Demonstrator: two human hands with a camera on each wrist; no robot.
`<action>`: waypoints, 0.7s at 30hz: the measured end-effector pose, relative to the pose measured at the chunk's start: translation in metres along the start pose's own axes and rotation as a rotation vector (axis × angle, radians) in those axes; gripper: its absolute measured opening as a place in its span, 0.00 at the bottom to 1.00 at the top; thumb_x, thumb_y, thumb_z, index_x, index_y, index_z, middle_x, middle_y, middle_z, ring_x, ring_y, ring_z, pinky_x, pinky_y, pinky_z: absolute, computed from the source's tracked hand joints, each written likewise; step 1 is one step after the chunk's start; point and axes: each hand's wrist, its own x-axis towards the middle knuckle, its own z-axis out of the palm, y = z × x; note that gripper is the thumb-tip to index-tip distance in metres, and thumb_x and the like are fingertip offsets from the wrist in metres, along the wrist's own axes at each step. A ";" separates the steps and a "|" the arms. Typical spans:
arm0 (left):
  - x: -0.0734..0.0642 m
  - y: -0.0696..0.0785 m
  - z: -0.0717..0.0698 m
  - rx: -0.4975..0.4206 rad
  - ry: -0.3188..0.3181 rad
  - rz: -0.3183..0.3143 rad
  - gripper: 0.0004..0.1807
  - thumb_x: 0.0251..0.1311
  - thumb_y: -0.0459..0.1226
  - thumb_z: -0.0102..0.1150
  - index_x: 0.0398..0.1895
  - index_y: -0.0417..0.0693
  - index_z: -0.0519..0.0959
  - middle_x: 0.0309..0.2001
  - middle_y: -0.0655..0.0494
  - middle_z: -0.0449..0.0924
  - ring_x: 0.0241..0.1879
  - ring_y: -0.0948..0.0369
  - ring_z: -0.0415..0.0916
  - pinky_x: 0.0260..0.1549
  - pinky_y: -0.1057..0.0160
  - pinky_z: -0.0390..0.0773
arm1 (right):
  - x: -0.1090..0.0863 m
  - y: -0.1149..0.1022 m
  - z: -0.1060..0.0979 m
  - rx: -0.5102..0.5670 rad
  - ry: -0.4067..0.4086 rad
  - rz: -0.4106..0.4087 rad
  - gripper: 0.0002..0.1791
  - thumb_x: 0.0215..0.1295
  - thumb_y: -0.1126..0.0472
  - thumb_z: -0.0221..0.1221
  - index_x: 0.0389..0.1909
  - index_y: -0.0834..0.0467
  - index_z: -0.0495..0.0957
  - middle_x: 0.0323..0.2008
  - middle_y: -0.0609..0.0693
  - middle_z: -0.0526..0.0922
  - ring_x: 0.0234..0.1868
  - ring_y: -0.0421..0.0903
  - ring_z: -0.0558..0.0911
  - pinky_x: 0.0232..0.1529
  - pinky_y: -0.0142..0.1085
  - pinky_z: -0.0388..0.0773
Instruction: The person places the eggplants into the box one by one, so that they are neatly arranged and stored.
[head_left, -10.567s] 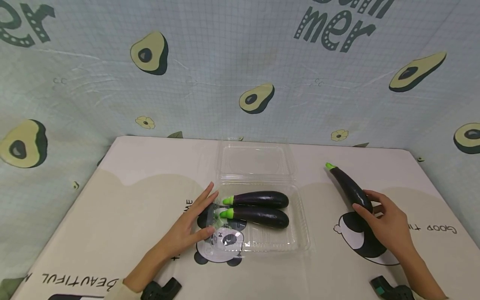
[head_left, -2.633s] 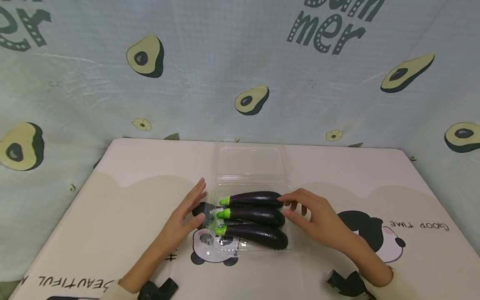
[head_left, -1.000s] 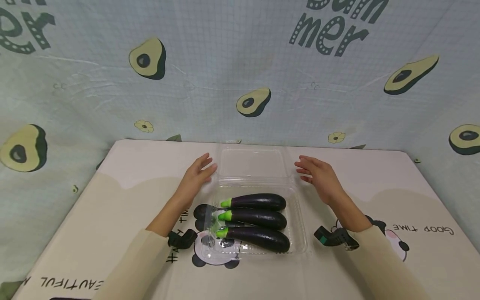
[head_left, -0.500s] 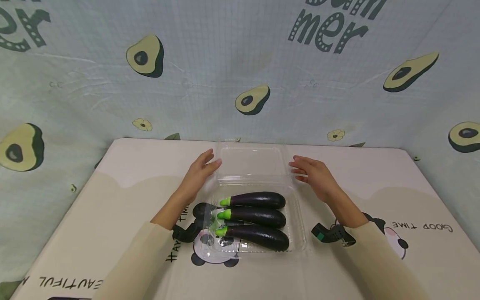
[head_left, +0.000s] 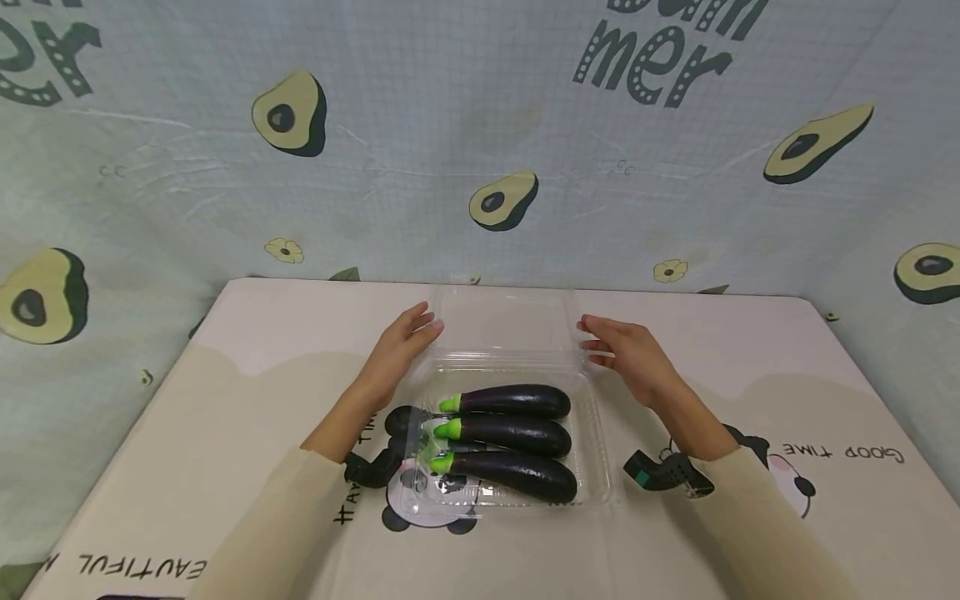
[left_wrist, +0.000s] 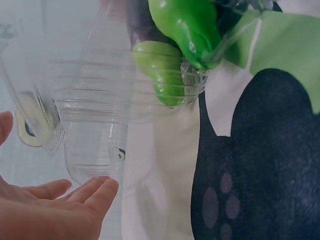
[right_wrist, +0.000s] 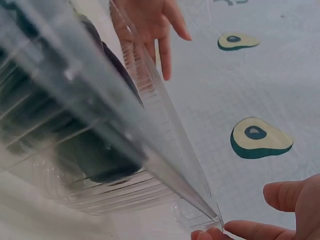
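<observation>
A clear plastic clamshell container [head_left: 596, 450] lies unlatched in the middle of the table, its lid [head_left: 504, 321] folded back away from the person. Three dark eggplants [head_left: 517, 431] with green stem ends lie side by side in the base; their green ends [left_wrist: 170, 75] show through the plastic in the left wrist view. My left hand [head_left: 393, 354] is at the lid's left side, fingers extended, with fingertips right at its edge. On the opposite side, my right hand [head_left: 630, 354] has its fingertips at the lid's right edge [right_wrist: 212, 212], the thumb standing apart.
A pale tablecloth [head_left: 247, 450] printed with panda figures and lettering covers the table. Behind it hangs a light curtain [head_left: 420, 167] with avocado prints. Each wrist wears a dark camera [head_left: 663, 472].
The third eggplant went from my right hand into the container. Both hands then moved forward to the lid's sides. Over the last half second the hands barely moved, and the lid's outline shifted slightly.
</observation>
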 end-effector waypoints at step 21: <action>-0.006 0.001 -0.011 -0.090 -0.032 0.172 0.37 0.67 0.27 0.50 0.74 0.37 0.44 0.73 0.42 0.51 0.70 0.47 0.52 0.64 0.50 0.60 | -0.009 -0.007 -0.007 -0.035 -0.072 -0.093 0.31 0.74 0.47 0.46 0.71 0.60 0.60 0.70 0.57 0.61 0.61 0.57 0.66 0.59 0.46 0.67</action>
